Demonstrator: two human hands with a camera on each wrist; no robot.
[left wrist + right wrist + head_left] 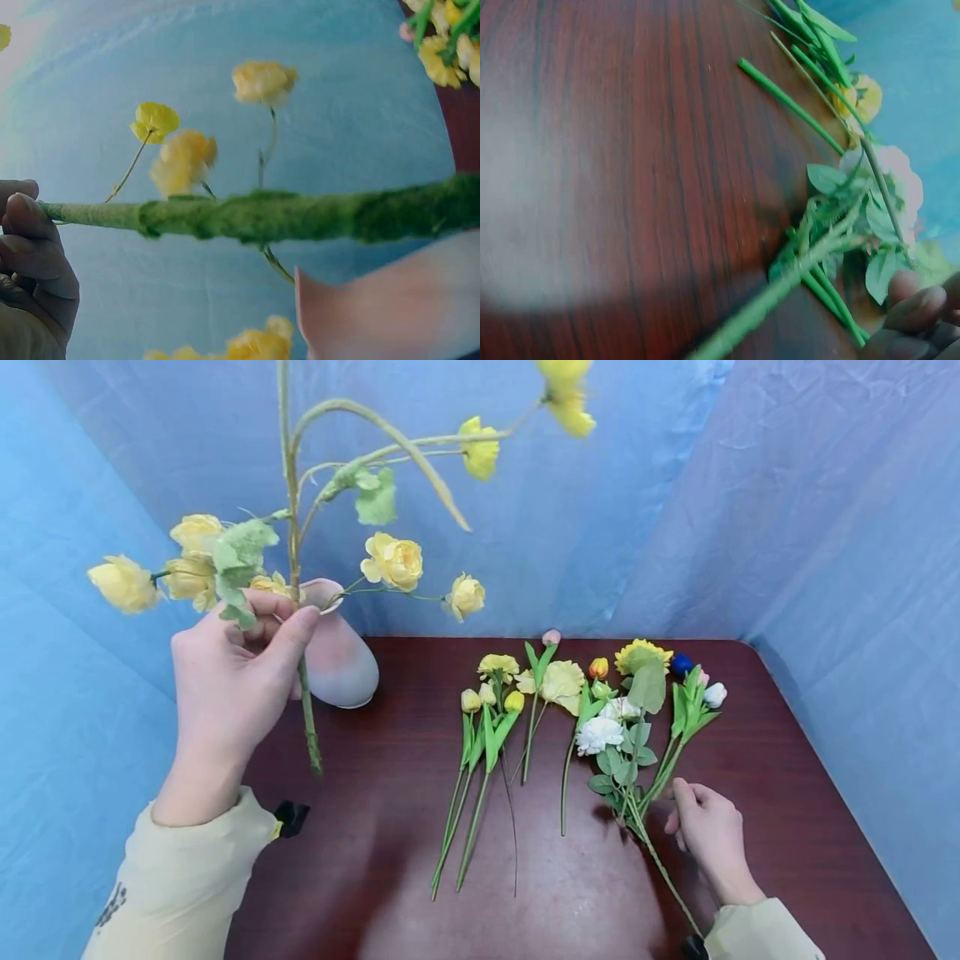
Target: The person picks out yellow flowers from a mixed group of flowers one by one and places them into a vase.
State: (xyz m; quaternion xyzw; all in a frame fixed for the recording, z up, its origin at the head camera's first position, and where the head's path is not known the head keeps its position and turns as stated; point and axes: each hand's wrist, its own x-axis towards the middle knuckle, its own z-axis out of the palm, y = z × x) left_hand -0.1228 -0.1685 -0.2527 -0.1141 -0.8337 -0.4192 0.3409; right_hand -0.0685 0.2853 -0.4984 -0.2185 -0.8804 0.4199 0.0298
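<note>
The left hand (236, 668) pinches a tall yellow-flowered branch (294, 518) between thumb and fingers, holding it raised and nearly upright. Its blooms spread on both sides above the hand, and the green end of its stem hangs below the fingers. Just beyond that hand, a little to its right, a pale pink-and-white vase (341, 664) stands upright on the dark red table (360, 860).

The right hand (708, 839) is low over the table, fingers curled, close to some flower stems — whether it grips one, I cannot tell. Left of it lie white flowers (600, 735) with leafy stems; just beyond it, a bunch of tulips (682, 714) in blue, pink and white. Between the two hands lie yellow tulips (491, 743) and, farther from the left hand, an orange tulip (598, 668).
</note>
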